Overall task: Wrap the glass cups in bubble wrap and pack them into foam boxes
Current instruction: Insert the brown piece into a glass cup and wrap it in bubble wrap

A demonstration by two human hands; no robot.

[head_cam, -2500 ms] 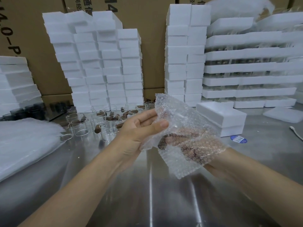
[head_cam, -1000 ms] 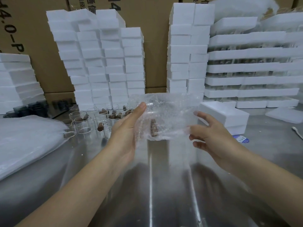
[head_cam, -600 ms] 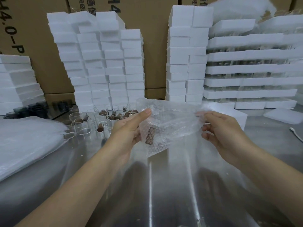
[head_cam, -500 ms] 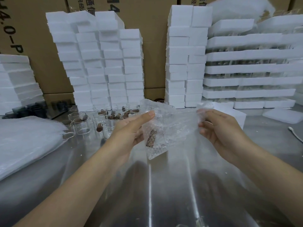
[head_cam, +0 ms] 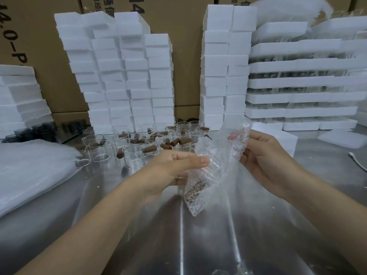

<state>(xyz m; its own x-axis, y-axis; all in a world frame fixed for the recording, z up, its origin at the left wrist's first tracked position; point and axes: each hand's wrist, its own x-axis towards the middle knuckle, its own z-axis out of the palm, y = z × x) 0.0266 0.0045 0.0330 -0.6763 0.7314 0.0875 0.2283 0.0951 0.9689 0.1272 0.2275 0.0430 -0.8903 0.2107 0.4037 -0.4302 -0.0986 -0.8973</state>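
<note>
Above the steel table (head_cam: pixel 198 245), between my two hands, hangs the bubble wrap (head_cam: pixel 216 153), crumpled and tilted, its lower corner pointing down toward the tabletop. A brown patch (head_cam: pixel 195 187) shows through the bubbles low in the bundle; I cannot make out any glass around it. My left hand (head_cam: pixel 174 169) grasps the wrap from the left side, thumb laid flat across the front and fingers tucked behind. My right hand (head_cam: pixel 264 155) pinches the upper right edge, fingers curled over the film.

Just beyond my left hand, a cluster of glass cups (head_cam: pixel 137 147) stands on the table, with brown cylindrical pieces (head_cam: pixel 149 149) lying in and among them. Behind those, foam boxes (head_cam: pixel 123 76) rise in tall white stacks, with a second stack to the right of them. Further right sit layered foam trays (head_cam: pixel 297 82). To my far left lies a pile of clear sheets (head_cam: pixel 29 171). Cardboard cartons (head_cam: pixel 186 56) line the back, and a white cord (head_cam: pixel 357 161) trails in at the right edge.
</note>
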